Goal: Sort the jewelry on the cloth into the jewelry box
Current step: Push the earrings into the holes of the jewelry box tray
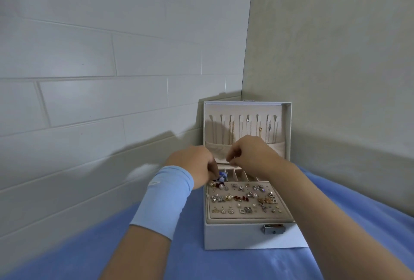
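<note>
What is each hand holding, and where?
Left hand pinches the blue beaded piece at its top; whether the right hand holds anything cannot be told.

text: none legible | sleeve mark: too small to read

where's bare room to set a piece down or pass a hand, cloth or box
Bare: blue cloth in front of the jewelry box, between the forearms, and beyond the right arm. The slots behind the earring panel look mostly empty. Crowded: the earring panel, and its back-left corner, where the left hand holds a blue piece.
</note>
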